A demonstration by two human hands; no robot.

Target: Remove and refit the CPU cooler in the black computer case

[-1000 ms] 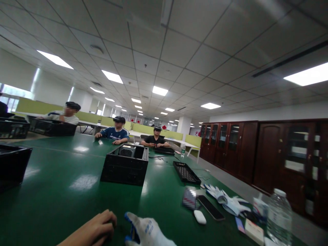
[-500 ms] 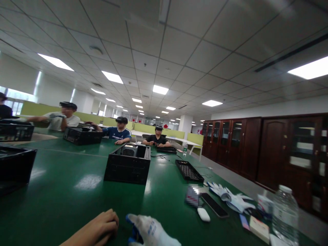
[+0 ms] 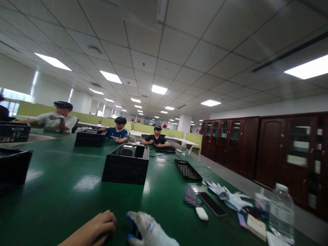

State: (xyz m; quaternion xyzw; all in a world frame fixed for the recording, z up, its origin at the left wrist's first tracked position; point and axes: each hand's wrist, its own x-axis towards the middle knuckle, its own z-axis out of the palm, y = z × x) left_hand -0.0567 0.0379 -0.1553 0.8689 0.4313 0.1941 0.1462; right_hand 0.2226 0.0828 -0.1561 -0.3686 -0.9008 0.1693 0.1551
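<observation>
Bare and with its fingers curled together, my left hand (image 3: 101, 227) rests low over the green table (image 3: 64, 201); whether anything is inside it is hidden. To its right is my right hand (image 3: 150, 229), in a white and blue work glove, its fingers bent. A small dark thing shows between the gloved thumb and fingers, too small to make out. Beyond both hands stands an open black computer case (image 3: 125, 167) with a metal box inside.
A black tray (image 3: 188, 169), phone (image 3: 213, 204), white oval object (image 3: 202, 214), loose gloves (image 3: 228, 196), a small box (image 3: 256, 227) and a water bottle (image 3: 282, 213) lie along the right. Another case (image 3: 12, 171) stands left. Several people sit across the table.
Across the table, a black case beside the person in blue has shifted right and turned. The view has moved slightly; my hands keep nearly the same pose.
</observation>
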